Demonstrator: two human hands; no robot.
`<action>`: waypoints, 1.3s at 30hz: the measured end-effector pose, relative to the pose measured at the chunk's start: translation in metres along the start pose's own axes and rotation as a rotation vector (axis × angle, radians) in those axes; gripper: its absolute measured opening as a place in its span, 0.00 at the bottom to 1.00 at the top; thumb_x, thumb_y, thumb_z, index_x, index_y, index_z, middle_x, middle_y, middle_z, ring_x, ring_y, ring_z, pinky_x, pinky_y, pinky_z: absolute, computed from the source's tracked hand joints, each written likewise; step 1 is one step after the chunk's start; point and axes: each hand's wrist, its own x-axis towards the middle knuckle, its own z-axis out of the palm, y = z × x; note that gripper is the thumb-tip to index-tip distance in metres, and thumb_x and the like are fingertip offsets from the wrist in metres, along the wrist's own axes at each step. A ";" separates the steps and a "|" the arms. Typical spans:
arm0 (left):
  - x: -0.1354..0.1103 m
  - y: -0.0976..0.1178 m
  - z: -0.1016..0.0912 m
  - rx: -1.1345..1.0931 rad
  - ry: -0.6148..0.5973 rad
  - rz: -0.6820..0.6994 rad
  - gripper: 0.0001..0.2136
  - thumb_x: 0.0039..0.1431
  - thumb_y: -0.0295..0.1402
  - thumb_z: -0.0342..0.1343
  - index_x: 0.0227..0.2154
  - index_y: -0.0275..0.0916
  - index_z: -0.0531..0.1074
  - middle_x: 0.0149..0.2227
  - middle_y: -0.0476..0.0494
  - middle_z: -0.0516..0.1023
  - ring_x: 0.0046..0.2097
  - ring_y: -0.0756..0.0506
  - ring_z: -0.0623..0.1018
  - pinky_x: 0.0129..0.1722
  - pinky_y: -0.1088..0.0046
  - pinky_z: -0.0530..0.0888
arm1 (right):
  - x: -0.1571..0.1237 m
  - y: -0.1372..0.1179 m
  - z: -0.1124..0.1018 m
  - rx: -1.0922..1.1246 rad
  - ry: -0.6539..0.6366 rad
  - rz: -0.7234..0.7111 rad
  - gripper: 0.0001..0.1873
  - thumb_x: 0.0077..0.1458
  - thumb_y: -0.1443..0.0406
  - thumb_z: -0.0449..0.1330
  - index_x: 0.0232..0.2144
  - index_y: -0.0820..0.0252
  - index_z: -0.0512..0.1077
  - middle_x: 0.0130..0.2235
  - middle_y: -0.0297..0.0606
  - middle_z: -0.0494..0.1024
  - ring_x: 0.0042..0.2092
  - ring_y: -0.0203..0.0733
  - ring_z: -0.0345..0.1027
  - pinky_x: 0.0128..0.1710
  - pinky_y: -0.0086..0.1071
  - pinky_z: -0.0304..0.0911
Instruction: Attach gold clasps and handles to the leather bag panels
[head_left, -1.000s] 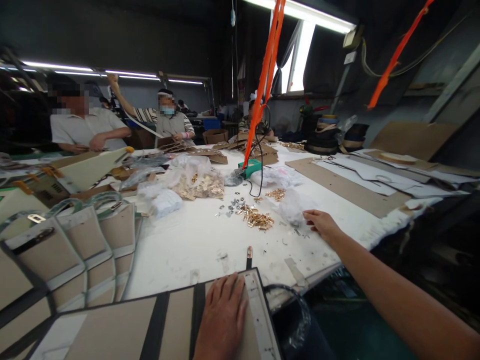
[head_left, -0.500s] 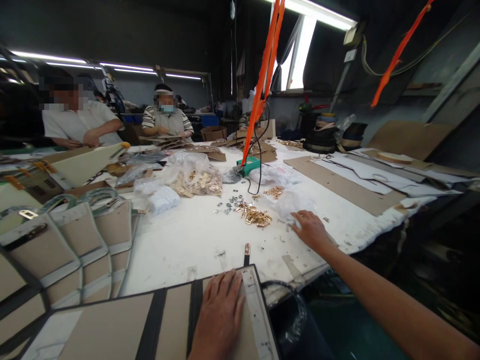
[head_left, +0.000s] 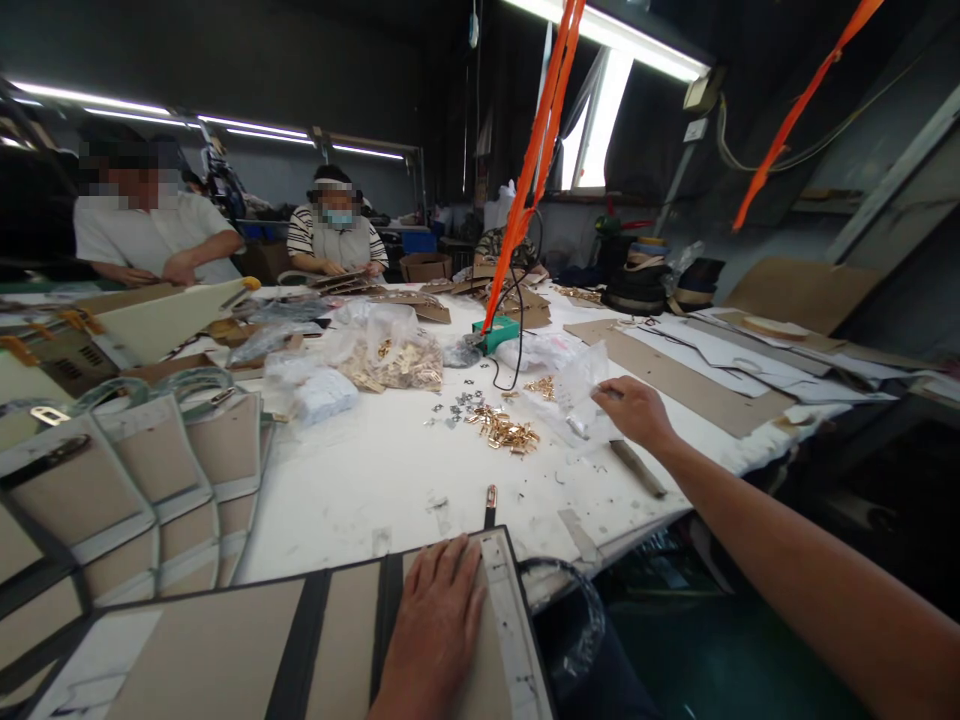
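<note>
My left hand (head_left: 435, 615) lies flat on an opened bag panel (head_left: 360, 630) of beige board with dark edging. A dark tab with a gold metal clasp (head_left: 491, 497) sticks out past the panel's far edge. My right hand (head_left: 637, 408) pinches a clear plastic bag (head_left: 583, 385) and holds its side up. Small metal bits show at the bag's lower end, too small to name. Left of the bag lies a pile of gold metal fittings (head_left: 506, 432), with small silver plates (head_left: 459, 404) behind it.
A flat metal bar (head_left: 637, 468) lies below my right hand. Green-edged panels (head_left: 199, 475) with handles fan out at the left. An orange strip (head_left: 517, 225) hangs over a green box (head_left: 499, 333). Two co-workers sit across the white table (head_left: 337, 500); cardboard sheets (head_left: 675, 385) lie right.
My right hand has closed on the plastic bag and lifted its side, moving slightly right and away. The metal bar now shows fully. My left hand stays on the panel.
</note>
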 end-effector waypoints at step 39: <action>0.001 0.004 -0.009 -0.028 -0.039 -0.029 0.21 0.68 0.30 0.53 0.63 0.47 0.69 0.63 0.46 0.74 0.62 0.39 0.72 0.64 0.53 0.69 | 0.021 0.004 -0.052 0.585 0.167 0.254 0.21 0.50 0.47 0.65 0.31 0.60 0.76 0.25 0.35 0.74 0.25 0.37 0.65 0.23 0.31 0.63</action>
